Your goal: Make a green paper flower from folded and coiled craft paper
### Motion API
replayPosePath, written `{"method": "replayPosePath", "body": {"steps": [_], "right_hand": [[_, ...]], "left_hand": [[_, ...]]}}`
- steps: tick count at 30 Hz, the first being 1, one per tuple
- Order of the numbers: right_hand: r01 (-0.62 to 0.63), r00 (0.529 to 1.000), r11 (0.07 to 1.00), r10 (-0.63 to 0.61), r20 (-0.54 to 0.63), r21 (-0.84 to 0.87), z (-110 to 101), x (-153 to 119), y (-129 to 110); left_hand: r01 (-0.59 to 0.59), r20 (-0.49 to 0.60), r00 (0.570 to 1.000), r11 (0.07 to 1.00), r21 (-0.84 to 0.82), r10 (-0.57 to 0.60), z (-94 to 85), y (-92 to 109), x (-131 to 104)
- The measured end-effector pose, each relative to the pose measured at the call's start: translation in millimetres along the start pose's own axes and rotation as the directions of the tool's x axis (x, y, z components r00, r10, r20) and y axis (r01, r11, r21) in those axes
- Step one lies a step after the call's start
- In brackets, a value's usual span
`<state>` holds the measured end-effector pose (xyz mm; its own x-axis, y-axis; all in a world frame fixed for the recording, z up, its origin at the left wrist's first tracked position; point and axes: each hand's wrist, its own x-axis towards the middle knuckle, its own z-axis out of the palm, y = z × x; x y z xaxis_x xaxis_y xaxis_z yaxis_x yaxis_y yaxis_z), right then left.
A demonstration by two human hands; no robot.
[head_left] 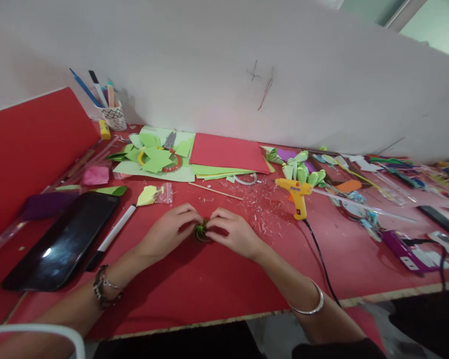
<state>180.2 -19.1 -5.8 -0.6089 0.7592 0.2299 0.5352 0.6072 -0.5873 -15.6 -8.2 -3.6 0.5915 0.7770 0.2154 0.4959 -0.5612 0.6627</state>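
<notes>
Near the middle of the red table, a small round green piece with thin curved strips stands between my two hands. My left hand pinches its left side, fingers bent together. From the right, my right hand holds the other side with thumb and fingertips. The fingertips partly hide the piece. A thin wooden stick lies just beyond my hands, beside scattered paper shreds.
A yellow glue gun with a black cable stands at the right. Green rolled cones, red sheets and cut green paper lie behind. At left are a black phone, a marker and a pen cup.
</notes>
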Motion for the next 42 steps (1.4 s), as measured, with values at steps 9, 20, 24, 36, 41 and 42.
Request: {"method": "replayPosePath", "body": {"steps": [9, 20, 24, 36, 41, 42], "right_hand": [[0.019, 1.0, 0.996, -0.018, 0.003, -0.093, 0.2, -0.3, -0.1], [0.098, 0.992, 0.993, -0.092, 0.085, -0.059, -4.0, 2.4, -2.9], [0.098, 0.992, 0.994, -0.093, 0.083, -0.053, -2.7, 2.0, -1.5], [0.08, 0.994, 0.995, -0.076, 0.076, -0.058, -2.8, 2.0, -2.3], [0.096, 0.992, 0.993, -0.09, 0.087, -0.066, -1.9, 1.6, -2.2], [0.1, 0.992, 0.993, -0.093, 0.088, -0.07, -1.7, 1.7, -2.1]], "left_hand": [[-0.091, 0.082, 0.993, 0.995, 0.04, 0.088, -6.8, -0.9, 1.5], [-0.15, -0.026, 0.988, 0.981, 0.124, 0.155, 2.1, -5.3, 0.8], [-0.148, -0.008, 0.989, 0.98, 0.131, 0.15, 0.5, -3.9, 2.2], [-0.198, 0.088, 0.98, 0.945, 0.262, 0.181, -2.5, -7.9, -0.3], [-0.178, 0.072, 0.984, 0.918, 0.356, 0.163, -1.7, -8.3, 0.8], [-0.173, 0.078, 0.985, 0.912, 0.372, 0.155, -1.8, -8.1, 0.8]]}}
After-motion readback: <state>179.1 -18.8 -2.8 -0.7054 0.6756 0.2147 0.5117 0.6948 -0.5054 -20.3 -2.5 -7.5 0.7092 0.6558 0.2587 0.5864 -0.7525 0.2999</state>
